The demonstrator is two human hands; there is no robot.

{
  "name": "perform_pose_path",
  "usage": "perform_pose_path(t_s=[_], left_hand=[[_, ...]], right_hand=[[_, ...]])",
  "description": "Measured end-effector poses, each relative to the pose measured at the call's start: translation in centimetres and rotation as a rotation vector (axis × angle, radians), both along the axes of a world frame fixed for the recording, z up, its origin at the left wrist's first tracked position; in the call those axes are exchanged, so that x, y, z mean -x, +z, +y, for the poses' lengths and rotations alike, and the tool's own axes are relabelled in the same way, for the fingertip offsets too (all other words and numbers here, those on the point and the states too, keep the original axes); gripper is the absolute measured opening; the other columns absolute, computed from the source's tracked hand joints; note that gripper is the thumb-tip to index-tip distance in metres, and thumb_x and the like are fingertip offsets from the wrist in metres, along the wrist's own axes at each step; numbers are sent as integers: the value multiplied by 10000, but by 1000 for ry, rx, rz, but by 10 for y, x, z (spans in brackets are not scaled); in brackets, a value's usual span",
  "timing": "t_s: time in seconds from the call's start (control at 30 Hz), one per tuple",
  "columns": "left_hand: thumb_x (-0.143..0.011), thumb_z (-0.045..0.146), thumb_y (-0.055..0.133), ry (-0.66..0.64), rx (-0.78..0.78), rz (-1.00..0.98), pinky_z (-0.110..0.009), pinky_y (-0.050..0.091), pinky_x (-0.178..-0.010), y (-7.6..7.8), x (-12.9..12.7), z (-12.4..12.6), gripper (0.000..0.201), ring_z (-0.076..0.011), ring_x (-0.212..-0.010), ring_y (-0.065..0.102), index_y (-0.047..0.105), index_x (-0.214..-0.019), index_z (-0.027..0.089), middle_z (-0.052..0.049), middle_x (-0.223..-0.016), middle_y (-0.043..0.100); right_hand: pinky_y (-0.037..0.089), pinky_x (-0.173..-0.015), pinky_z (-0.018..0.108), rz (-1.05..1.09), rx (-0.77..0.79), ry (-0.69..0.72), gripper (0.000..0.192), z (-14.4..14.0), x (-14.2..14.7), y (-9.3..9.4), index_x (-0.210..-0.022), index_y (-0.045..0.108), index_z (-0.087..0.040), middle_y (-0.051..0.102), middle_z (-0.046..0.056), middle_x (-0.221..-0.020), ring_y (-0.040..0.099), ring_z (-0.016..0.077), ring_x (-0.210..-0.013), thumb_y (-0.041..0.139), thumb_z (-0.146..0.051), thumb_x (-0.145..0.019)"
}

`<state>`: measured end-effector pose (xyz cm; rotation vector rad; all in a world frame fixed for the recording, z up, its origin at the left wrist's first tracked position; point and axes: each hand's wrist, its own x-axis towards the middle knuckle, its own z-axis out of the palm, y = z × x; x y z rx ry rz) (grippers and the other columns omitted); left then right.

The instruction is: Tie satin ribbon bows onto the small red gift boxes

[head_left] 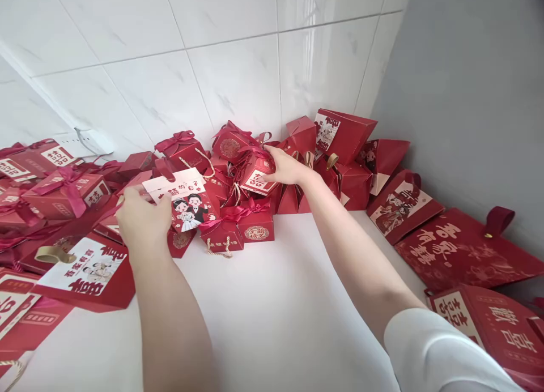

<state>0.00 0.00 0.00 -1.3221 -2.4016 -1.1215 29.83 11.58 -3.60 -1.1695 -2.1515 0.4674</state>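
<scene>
And at nine o'clock it's the left hand (144, 219) with a cartoon-couple box (193, 208) in its grip, thumb across the front, fingers wrapping behind, the strap handle (164, 169) poking up at the top! Just off the middle, towards twelve, the right hand (287, 164) stretches out from its white sleeve (442, 346), grip narrowed around the right end of a small ribboned box (251, 180), thumb by the pale label; how firmly it presses, one cannot tell! What a crowd around that one: a gold-seal box (257, 232) sits right below it at six o'clock on the white desk (263, 312), others pack in towards eleven, all under the tiled wall (233, 80) at twelve

Good technique here, by judgement, means light hands: card like this could dent, so pressure belongs on the firm edges, spread along a side rather than pinched at one corner (those satin bows could snag a fingertip in no time!). The left does well to keep its box level and apart from the white-fronted box (97, 267) at eight o'clock; the right should mind the tangle of cords and ribbon at its seven. Over at four, the large gold-lettered box (467, 247) lies well apart from both hands
</scene>
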Motion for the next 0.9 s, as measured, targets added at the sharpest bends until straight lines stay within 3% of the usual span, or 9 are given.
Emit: perform_pose_path(t_s=[0.1,0.2,0.3,0.37,0.47,0.6,0.67,0.83,0.9], left_hand=[[-737,388,690,-14,-16,32,-579,447,-1012,7,-10,-9,580,-364,-1205,567,549,-1260,181,-125,-1185,681],[-728,409,708,-34,-18,42,-607,427,-1024,10,-14,-13,715,-393,-1229,545,503,-1361,147,-184,-1304,585],[-751,389,702,-74,-122,56,-574,419,-1043,9,-13,-12,702,-382,-1275,511,506,-1365,113,-233,-1403,469],[-769,358,698,-131,-259,105,-510,422,-1062,9,-15,-13,610,-327,-1240,551,561,-1312,118,-207,-1377,499],[-798,309,685,-281,-415,126,-378,507,-961,16,-29,-24,400,-224,-1060,657,661,-1169,163,-106,-1195,655],[-870,316,621,-574,-400,46,-285,535,-839,33,-66,-55,250,-171,-928,693,710,-1064,186,-51,-1025,737],[-860,326,637,-734,-218,28,-257,524,-810,39,-80,-69,204,-164,-914,693,729,-1003,212,-21,-971,746],[-810,494,647,-1124,716,2,-247,518,-667,26,-92,-71,283,-172,-803,697,737,-996,300,22,-935,753],[-765,548,671,-1143,829,-4,-262,521,-700,15,-93,-64,383,-193,-846,700,725,-1029,276,-5,-973,753]], right_hand=[[206,-1203,493,-128,83,26,1155,22,3,5,-1566,145,-93,216,218,-1585,223,366,-1462,825,-355,-670],[275,-1169,507,-103,7,29,1151,17,2,11,-1570,145,-115,304,213,-1525,284,376,-1425,816,-309,-655],[333,-1111,553,-36,-196,-98,1101,-22,-5,24,-1580,129,-164,397,186,-1417,349,413,-1357,767,-305,-693],[362,-1061,595,-3,-244,-237,1088,-61,-14,35,-1589,30,-226,394,173,-1403,400,434,-1302,713,-345,-751],[478,-916,568,-39,-103,-371,1019,-116,-28,45,-1574,-94,-294,321,175,-1467,498,417,-1210,599,-429,-839],[496,-871,541,-325,211,-532,965,-152,-32,32,-1582,17,-335,300,175,-1520,551,424,-1168,581,-542,-827],[472,-911,540,-456,360,-647,967,-155,-28,16,-1589,85,-284,332,196,-1507,557,437,-1172,579,-590,-815],[471,-902,489,-430,503,-568,859,-157,-29,-6,-1498,368,-186,576,214,-1290,611,388,-1120,380,-768,-866],[471,-883,503,-349,454,-593,808,-159,-36,-8,-1407,473,-179,639,197,-1178,625,386,-1089,271,-773,-899]])
